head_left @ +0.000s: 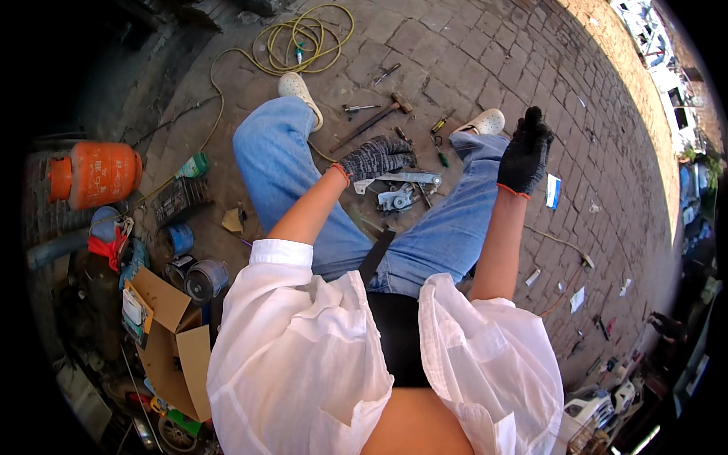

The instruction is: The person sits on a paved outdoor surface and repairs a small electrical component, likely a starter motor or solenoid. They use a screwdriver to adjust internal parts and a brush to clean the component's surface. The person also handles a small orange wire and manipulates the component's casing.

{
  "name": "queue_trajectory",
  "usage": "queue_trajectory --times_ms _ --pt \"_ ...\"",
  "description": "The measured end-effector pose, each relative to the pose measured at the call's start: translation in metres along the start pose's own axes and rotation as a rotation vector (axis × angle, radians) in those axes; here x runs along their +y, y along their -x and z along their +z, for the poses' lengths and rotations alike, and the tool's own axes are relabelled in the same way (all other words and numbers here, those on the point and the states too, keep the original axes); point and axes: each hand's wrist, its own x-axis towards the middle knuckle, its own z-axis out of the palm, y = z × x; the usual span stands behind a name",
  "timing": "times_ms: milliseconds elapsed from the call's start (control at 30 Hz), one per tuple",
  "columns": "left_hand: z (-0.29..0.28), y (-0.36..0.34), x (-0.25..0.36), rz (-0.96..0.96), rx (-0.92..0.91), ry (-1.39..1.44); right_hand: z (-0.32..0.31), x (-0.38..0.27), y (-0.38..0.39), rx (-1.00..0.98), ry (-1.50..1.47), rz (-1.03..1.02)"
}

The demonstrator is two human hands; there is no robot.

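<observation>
My left hand (374, 160), in a speckled grey glove, is over a metal mechanism (398, 197) with a flat arm between my legs. Its fingers curve downward, and whatever they may hold is hidden. My right hand (523, 155), in a glove with dark coating, is raised beside my right leg with its loosely bent fingers upward and nothing visible in them. A hammer (379, 118), screwdrivers (442, 121) and a green-handled tool (440, 156) lie on the paving beyond the mechanism.
An orange gas cylinder (102, 174), cans (203, 279) and a cardboard box (189, 364) are at my left. A coiled yellow hose (326, 30) lies past my left foot. Paper scraps (577, 299) and small items lie to my right on the brick paving (591, 197).
</observation>
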Motion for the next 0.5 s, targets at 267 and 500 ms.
queue_trajectory --times_ms 267,500 --pt "-0.079 -0.042 0.031 -0.318 0.015 0.562 -0.024 -0.008 0.015 -0.155 1.036 -0.058" --pt "-0.113 -0.068 0.002 -0.223 0.322 0.491 0.012 -0.009 0.06 -0.852 1.227 0.181"
